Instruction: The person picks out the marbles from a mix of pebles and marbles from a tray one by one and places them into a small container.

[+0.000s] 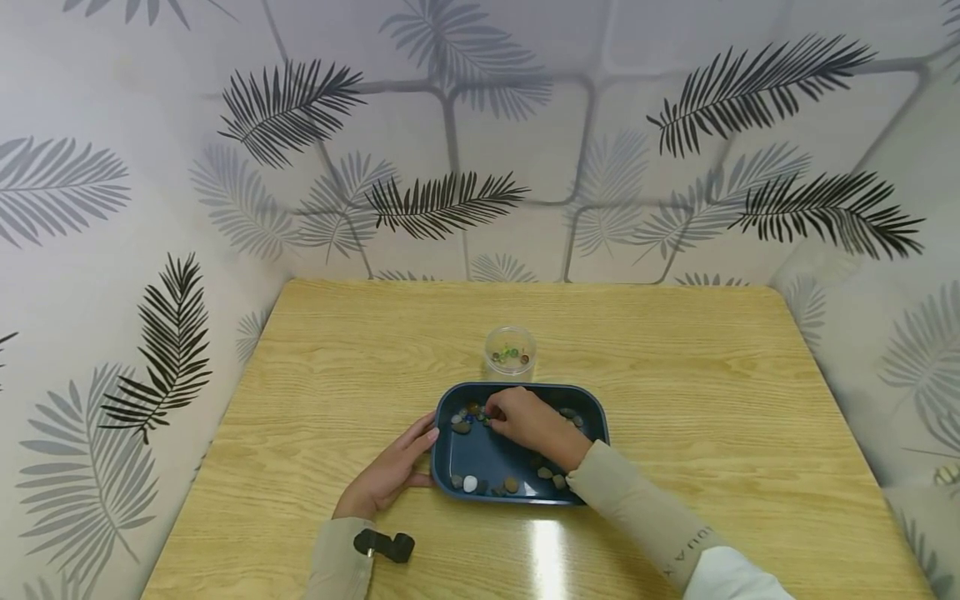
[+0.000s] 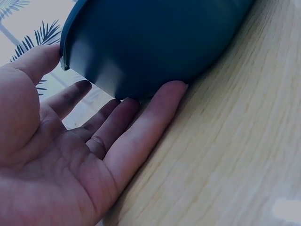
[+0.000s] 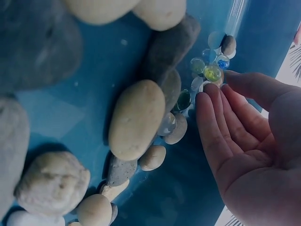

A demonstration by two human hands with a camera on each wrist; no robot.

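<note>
A dark blue tray (image 1: 480,458) stands on the table with stones and glass marbles along its inner edges. My left hand (image 1: 387,473) steadies the tray's left end. In the left wrist view, one digit touches the rim and the other fingers (image 2: 148,120) extend along the outer wall. My right hand (image 1: 525,421) reaches down inside the tray at the far side. Close up, its thumb and fingertips pinch a yellow-green marble (image 3: 212,73) beside a blue marble (image 3: 223,61) and several clear ones. A pale oval stone (image 3: 137,120) lies nearby.
Just behind the tray stands a clear round cup (image 1: 511,350) with small colored marbles inside. A white stone (image 1: 470,483) and several brown and grey ones line the tray's near edge. The wooden table (image 1: 337,358) meets leaf-patterned walls at its back and sides.
</note>
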